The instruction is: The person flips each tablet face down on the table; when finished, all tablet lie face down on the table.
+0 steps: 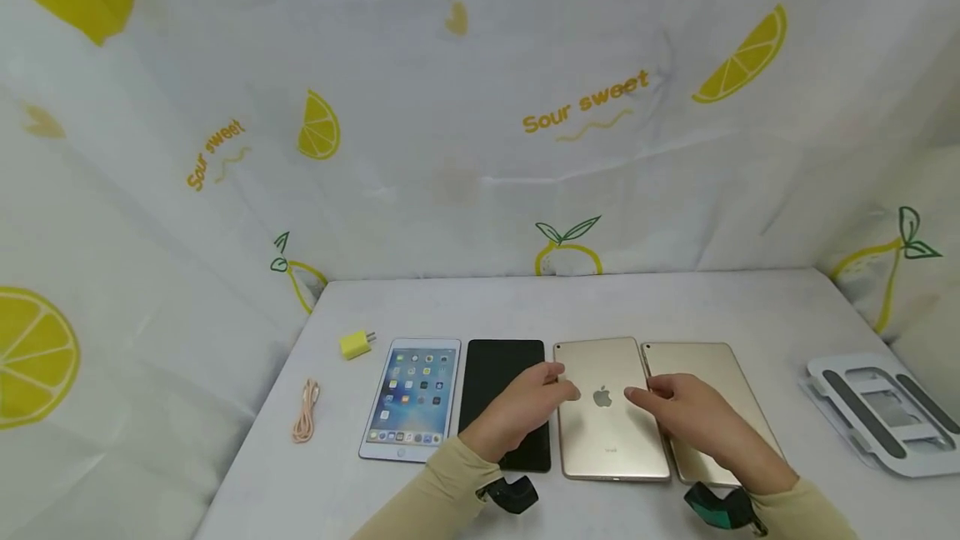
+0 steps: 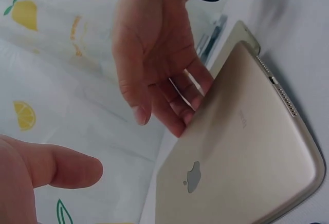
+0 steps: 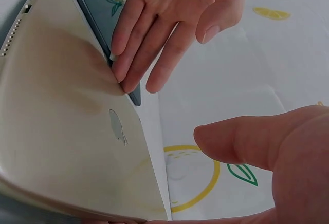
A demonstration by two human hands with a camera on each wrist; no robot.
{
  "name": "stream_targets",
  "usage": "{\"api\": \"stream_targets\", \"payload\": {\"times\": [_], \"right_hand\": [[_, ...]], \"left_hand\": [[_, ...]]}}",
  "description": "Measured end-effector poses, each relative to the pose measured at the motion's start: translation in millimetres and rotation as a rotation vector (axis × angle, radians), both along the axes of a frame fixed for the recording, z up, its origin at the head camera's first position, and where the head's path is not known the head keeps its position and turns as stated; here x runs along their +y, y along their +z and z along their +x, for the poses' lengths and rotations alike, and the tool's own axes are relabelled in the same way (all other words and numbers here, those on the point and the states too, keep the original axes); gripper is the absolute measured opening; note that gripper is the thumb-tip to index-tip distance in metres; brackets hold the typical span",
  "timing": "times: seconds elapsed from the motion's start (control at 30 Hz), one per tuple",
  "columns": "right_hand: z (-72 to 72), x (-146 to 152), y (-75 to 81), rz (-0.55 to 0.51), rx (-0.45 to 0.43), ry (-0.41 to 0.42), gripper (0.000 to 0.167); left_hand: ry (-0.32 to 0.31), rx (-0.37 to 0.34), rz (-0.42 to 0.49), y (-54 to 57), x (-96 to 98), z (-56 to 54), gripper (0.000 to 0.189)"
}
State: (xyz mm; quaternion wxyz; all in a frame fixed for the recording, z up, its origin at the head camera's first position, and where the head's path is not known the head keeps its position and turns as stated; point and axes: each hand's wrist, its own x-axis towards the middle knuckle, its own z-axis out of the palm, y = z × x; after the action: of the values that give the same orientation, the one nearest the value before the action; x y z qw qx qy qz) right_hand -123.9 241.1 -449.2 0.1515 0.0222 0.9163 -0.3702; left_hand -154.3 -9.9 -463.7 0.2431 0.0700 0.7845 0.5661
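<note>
A gold tablet (image 1: pixel 611 444) lies face down on the white table, its apple logo showing, between my two hands. At its left long edge, the fingertips of my left hand (image 1: pixel 521 407) touch the side, fingers straight and thumb held apart above the back. On the opposite edge are the fingers of my right hand (image 1: pixel 701 415), slightly bent, its thumb also raised clear. A second gold tablet (image 1: pixel 712 361) lies partly beneath my right hand in the head view. Under my left hand is a tablet with a glossy black face (image 1: pixel 498 365).
To the left lies a white tablet (image 1: pixel 412 394) with a lit screen of icons. Beyond it are a yellow plug adapter (image 1: pixel 356 345) and a coiled pinkish cable (image 1: pixel 306 413). A white folding stand (image 1: pixel 885 411) sits at the right. Lemon-printed cloth (image 1: pixel 450 190) rises behind the table.
</note>
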Motion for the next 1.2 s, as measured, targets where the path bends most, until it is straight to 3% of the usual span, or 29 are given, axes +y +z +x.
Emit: {"api": "stream_targets", "payload": {"times": [0.2, 0.27, 0.43, 1.03, 1.2], "right_hand": [[2.6, -3, 0.6, -0.017, 0.004, 0.008, 0.046], [1.9, -3, 0.7, -0.019, -0.004, 0.005, 0.049], [1.6, -4, -1.1, -0.027, -0.032, 0.009, 0.079], [-0.7, -6, -1.6, 0.003, 0.009, 0.043, 0.072], [-3.5, -9, 8.7, 0.038, 0.075, 0.067, 0.071]], "left_hand": [[0.006, 0.009, 0.001, -0.1, 0.4, 0.7, 0.067], [0.001, 0.015, -0.007, 0.2, -0.1, 0.5, 0.067], [0.002, 0.025, -0.022, 0.9, -0.3, 1.6, 0.065], [0.016, 0.026, -0.051, 1.5, -2.9, 1.6, 0.065], [0.036, 0.056, -0.054, 5.3, -20.8, -2.4, 0.065]]}}
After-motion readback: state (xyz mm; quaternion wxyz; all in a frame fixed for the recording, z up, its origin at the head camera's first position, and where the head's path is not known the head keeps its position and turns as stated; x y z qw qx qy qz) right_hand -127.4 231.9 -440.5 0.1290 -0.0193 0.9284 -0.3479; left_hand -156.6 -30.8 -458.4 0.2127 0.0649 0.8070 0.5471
